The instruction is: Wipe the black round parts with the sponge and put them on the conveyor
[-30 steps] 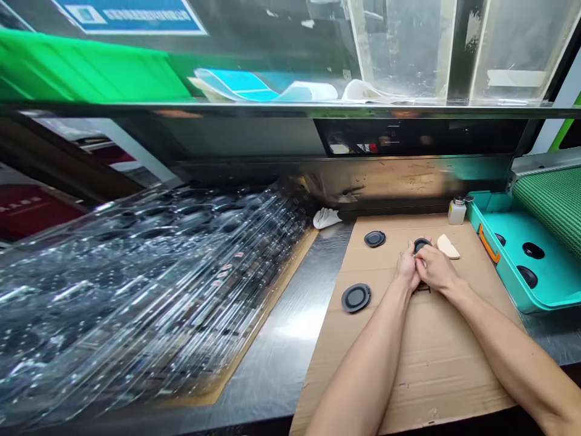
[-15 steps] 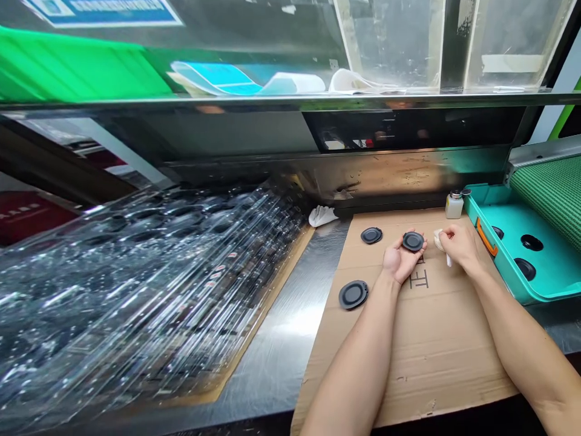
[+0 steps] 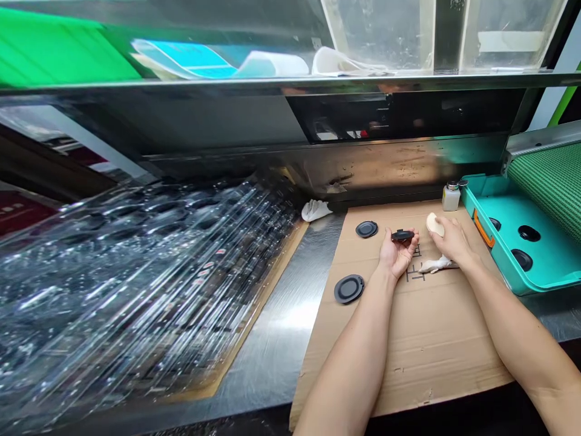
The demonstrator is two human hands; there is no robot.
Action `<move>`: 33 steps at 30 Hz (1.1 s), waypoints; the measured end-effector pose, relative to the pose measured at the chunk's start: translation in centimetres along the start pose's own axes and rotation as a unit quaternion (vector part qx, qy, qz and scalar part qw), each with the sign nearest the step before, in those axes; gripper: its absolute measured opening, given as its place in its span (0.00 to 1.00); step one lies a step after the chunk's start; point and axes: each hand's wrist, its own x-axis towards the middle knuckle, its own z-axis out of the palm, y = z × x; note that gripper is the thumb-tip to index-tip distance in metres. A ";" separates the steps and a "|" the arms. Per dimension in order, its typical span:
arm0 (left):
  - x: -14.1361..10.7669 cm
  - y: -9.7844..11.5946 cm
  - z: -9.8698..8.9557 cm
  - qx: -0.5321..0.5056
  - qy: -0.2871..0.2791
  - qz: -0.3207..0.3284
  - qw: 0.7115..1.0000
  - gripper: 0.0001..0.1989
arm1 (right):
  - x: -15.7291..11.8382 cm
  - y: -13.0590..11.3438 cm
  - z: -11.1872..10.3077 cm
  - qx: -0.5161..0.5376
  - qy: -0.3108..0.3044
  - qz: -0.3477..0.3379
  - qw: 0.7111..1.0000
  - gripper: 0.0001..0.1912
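Observation:
My left hand (image 3: pixel 396 255) is closed on a round black plastic cap (image 3: pixel 402 235), which is tilted so that its edge faces me. To the right, my right hand (image 3: pixel 454 240) pinches a round cream-coloured pad (image 3: pixel 434 224) that looks like a sponge. A crumpled white cloth (image 3: pixel 436 264) lies on the cardboard sheet (image 3: pixel 403 369), just below my right hand. Two more black caps rest left of my left hand: one farther back (image 3: pixel 367 229), the other (image 3: pixel 349 289) closer, beside my forearm.
A turquoise tray (image 3: pixel 535 283) with several black parts stands at the right, beside a green conveyor belt (image 3: pixel 554 181). Near its corner is a small white bottle (image 3: pixel 451 197). Stacked clear plastic trays (image 3: pixel 172 290) fill the left; a white glove-like cloth (image 3: pixel 316 210) lies behind. A metal shelf (image 3: pixel 272 86) crosses above.
The cap in my left hand has tipped from face-up to edge-on. The white cloth now lies on the cardboard, and the cream pad shows clearly in my right hand. The view has shifted slightly.

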 end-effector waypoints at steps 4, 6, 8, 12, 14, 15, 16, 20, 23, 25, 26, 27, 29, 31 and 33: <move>0.1 -0.2 -0.1 0.017 0.004 0.000 1.000 0.32 | 0.1 -0.6 0.2 0.103 0.032 -0.030 0.994 0.29; 0.2 -0.2 -0.2 0.023 0.003 0.001 1.000 0.32 | 0.0 -0.9 -0.1 0.092 0.029 -0.012 0.995 0.29; 0.3 -0.1 -0.2 0.026 0.007 0.012 1.000 0.31 | -0.3 -1.0 -0.7 0.038 0.015 0.014 0.999 0.28; 0.3 0.3 -0.3 0.035 0.030 0.065 0.997 0.29 | -1.3 -1.5 -2.5 -0.040 -0.037 -0.050 0.997 0.21; 0.3 0.4 -0.3 0.047 0.037 0.089 0.994 0.28 | -1.8 -1.8 -3.1 -0.030 -0.152 -0.117 0.981 0.16; 0.3 0.5 -0.2 0.057 0.038 0.098 0.993 0.28 | -2.0 -2.0 -3.3 -0.028 -0.220 -0.132 0.966 0.12; 0.3 0.5 -0.2 0.071 0.036 0.103 0.991 0.28 | -2.2 -2.1 -3.4 -0.028 -0.276 -0.135 0.951 0.08; 0.3 -0.2 0.1 0.152 0.011 0.115 0.982 0.28 | -1.9 -2.7 -3.3 0.055 -0.225 -0.184 0.955 0.10; 0.2 -1.3 0.2 0.241 0.003 0.126 0.962 0.29 | -1.3 -2.9 -2.8 0.110 -0.055 -0.225 0.967 0.15; 0.0 -2.1 0.3 0.313 0.017 0.130 0.941 0.31 | -1.0 -2.8 -2.2 0.077 -0.006 -0.209 0.975 0.15; 0.0 -2.5 0.3 0.344 0.025 0.134 0.929 0.32 | -0.9 -2.7 -1.8 0.053 -0.005 -0.203 0.978 0.15; -0.1 -2.8 0.2 0.368 0.030 0.138 0.919 0.33 | -0.9 -2.6 -1.4 0.029 -0.010 -0.201 0.979 0.16; 0.0 -3.2 0.1 0.393 0.032 0.148 0.907 0.33 | -0.8 -2.4 -0.8 -0.013 -0.019 -0.206 0.978 0.16; 0.1 -3.3 -0.1 0.401 0.032 0.159 0.902 0.33 | -0.9 -2.3 -0.5 -0.043 -0.026 -0.219 0.974 0.16; 0.2 -3.3 -0.2 0.407 0.034 0.160 0.899 0.34 | -0.9 -2.3 -0.5 -0.057 -0.032 -0.228 0.971 0.16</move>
